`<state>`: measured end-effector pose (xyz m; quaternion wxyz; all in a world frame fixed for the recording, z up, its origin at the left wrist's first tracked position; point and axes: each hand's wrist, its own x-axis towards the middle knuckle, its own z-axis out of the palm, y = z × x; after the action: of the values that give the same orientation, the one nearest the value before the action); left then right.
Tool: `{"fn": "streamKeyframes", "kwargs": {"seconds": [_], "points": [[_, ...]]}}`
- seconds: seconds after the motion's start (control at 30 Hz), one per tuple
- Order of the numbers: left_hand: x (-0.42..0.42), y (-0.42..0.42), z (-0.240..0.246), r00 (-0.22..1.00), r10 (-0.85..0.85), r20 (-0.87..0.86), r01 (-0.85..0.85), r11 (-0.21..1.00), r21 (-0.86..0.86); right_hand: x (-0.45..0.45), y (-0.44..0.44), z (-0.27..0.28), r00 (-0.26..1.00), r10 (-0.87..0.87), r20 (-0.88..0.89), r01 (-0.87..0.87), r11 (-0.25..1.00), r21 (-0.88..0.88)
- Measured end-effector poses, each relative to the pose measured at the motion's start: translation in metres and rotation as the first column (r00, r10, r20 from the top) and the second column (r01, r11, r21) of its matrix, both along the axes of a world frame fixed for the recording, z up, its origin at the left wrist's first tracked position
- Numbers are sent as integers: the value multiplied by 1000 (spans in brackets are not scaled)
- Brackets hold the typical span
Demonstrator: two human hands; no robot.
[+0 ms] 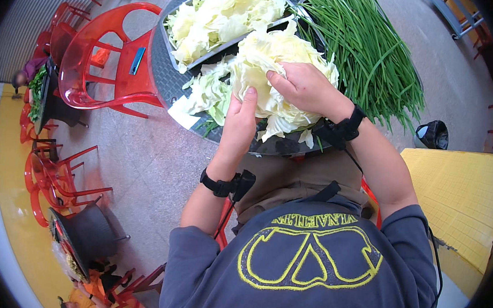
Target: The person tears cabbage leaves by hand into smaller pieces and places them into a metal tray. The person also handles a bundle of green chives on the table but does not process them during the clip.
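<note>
My left hand [241, 116] grips the near-left edge of a pale cabbage leaf [253, 70], thumb on top. My right hand [306, 87] pinches the same leaf from the right, its thumb and fingers bent over it. Beneath and behind lies a heap of cabbage leaves [311, 50] on the round dark table [163, 56]. Whatever holds this heap is mostly hidden. Beyond it, a metal tray [224, 48] is piled with torn cabbage leaves [222, 15]. Loose greener cabbage pieces [210, 92] lie left of my left hand.
Long green garlic chives [359, 45] cover the table's right side. A red plastic chair [136, 67] with a phone [137, 60] on its seat stands left. Right are a black-bagged bin [432, 134] and a yellow tiled surface [452, 192]. Two people sit by tables at far left.
</note>
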<state>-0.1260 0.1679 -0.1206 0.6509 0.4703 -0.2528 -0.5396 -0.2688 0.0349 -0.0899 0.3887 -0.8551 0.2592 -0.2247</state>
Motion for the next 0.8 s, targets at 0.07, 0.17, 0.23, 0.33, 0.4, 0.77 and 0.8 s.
{"fn": "streamKeyframes", "kwargs": {"seconds": [0.07, 0.17, 0.23, 0.33, 0.4, 0.77, 0.8], "points": [[-1, 2, 2, 999, 2, -34, -2, 1000, 15, -2, 0, -1, 999, -6, 39, 4, 999, 40], [-1, 4, 6, 997, 12, -76, -10, 1000, 22, -5, 1, 0, 997, -14, 80, 3, 990, 140], [-1, 3, 7, 993, 0, -119, 3, 1000, 21, -8, 2, 1, 996, -32, 84, 11, 970, 241], [-1, 0, 8, 980, -23, -199, 24, 1000, 2, -13, 2, 1, 993, -57, 101, 16, 930, 367], [-1, -1, 8, 971, -16, -237, 12, 1000, -17, -14, 3, 0, 985, -62, 160, -5, 922, 388], [23, -16, 41, 887, -50, 459, 82, 995, -50, -12, 5, -10, 982, -24, 189, -9, 986, 168], [27, -19, 48, 812, -25, 583, 72, 996, -58, -13, 6, -8, 981, -26, 191, -5, 987, 162]]}}
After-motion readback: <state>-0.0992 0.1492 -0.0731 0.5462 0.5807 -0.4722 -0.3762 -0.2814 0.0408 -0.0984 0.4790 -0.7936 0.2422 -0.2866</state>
